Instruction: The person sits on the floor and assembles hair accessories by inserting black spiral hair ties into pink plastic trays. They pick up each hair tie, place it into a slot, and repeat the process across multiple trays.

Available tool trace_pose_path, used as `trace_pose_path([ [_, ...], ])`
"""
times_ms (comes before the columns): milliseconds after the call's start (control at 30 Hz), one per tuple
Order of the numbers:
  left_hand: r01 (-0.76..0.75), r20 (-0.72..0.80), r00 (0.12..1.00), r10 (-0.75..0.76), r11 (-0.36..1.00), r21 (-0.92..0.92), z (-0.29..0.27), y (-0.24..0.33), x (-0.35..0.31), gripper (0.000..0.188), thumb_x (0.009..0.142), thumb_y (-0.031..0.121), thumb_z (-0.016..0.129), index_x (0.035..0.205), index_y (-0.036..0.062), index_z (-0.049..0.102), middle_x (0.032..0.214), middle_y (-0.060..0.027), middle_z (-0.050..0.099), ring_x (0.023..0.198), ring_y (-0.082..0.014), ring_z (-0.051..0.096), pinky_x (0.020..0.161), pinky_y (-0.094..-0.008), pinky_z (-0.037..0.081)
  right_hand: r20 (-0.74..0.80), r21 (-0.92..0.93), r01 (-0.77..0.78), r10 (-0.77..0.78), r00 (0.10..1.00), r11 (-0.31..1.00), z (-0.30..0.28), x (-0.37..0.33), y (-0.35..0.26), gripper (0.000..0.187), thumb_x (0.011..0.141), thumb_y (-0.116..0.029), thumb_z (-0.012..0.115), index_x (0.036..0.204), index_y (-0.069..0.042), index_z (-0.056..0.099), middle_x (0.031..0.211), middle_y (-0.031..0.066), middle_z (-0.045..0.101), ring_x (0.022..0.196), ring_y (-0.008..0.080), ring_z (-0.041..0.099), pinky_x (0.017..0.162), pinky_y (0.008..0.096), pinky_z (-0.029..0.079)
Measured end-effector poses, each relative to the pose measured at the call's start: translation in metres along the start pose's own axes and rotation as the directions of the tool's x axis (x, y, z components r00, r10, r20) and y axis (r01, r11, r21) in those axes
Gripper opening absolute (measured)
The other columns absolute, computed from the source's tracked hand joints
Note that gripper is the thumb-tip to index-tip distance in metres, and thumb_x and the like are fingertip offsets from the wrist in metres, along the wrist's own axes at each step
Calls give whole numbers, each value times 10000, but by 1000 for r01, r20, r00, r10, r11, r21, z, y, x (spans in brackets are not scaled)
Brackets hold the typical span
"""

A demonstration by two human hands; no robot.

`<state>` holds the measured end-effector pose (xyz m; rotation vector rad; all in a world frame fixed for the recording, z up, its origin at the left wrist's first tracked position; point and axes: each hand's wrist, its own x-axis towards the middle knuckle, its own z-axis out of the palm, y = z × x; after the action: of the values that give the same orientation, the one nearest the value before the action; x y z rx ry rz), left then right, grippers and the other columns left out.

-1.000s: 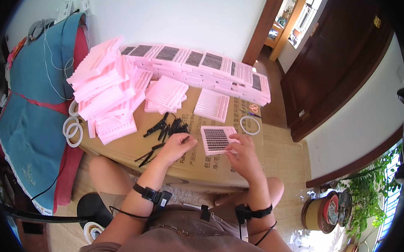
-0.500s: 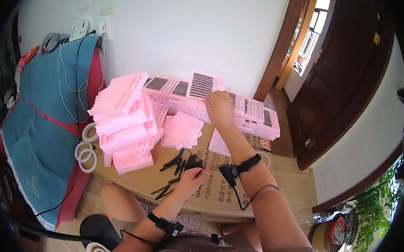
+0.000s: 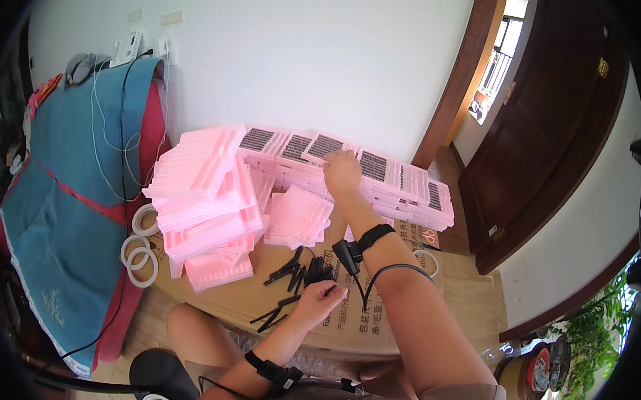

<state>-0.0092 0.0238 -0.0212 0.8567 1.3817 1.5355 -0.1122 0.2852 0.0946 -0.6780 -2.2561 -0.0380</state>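
A pink tray with black strips (image 3: 328, 145) lies at the back of the work surface, on top of the long stacked row of pink trays (image 3: 377, 170) set against the white wall. The right hand (image 3: 344, 172) is stretched far forward to it, with the fingers bent over its near edge toward the right corner; whether that edge is pinched or only pressed cannot be told, since the underside is hidden. From this grip the tray extends away and to the left, its near edge running roughly along the row, which slopes down to the right; its longer side cannot be judged under the foreshortening. By the right hand the tray is touched directly, while the left hand (image 3: 319, 303) is left well apart, low over the near part of the cardboard box (image 3: 416, 306). There the fingers are curled inward, just beside a pile of black strips (image 3: 303, 273); a dark spot is seen at the fingertips, but whether anything is held cannot be made out. Between the hands and the tall heap of pink trays (image 3: 205, 194) on the left, a smaller stack of pink trays (image 3: 298, 217) is placed.
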Motion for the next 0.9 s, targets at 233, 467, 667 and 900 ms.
trace_pose_path([
  [233, -73, -1, 997, 74, 988, -135, 1, -1, 0, 198, 1007, 206, 685, 861, 75, 658, 680, 103, 487, 559, 16, 387, 488, -190, 277, -7, 123, 19, -19, 1000, 992, -65, -25, 36, 89, 838, -197, 720, 831, -111, 742, 933, 91, 697, 965, 315, 651, 820, 456, 534],
  [467, -25, -3, 1000, 25, 954, -298, 0, 1, 1, 197, 1064, 217, 531, 1071, 42, 623, 680, 65, 446, 568, -30, 385, 504, -207, 272, 603, -1, 13, -9, 798, 1000, -112, -139, 74, 123, 833, -217, 705, 876, -102, 708, 953, 125, 715, 945, 343, 685, 822, 464, 553],
  [667, -17, -1, 1000, 18, 923, -384, -5, 4, -2, 279, 1108, 238, 390, 1070, 46, 589, 720, 49, 427, 563, -74, 401, 500, -228, 295, 629, -149, 127, -5, 777, 981, -100, -179, 90, 136, 857, -168, 679, 974, -99, 678, 974, 141, 720, 957, 361, 697, 836, 478, 549],
  [900, -37, -17, 999, 33, 927, -373, -7, 3, -2, 305, 1119, 248, 374, 1089, 36, 591, 727, 31, 448, 570, -92, 423, 514, -233, 319, 878, -33, 181, -58, 475, 983, -187, -204, 89, 218, 846, -249, 763, 999, -116, 683, 963, 125, 726, 958, 359, 695, 809, 487, 543],
])
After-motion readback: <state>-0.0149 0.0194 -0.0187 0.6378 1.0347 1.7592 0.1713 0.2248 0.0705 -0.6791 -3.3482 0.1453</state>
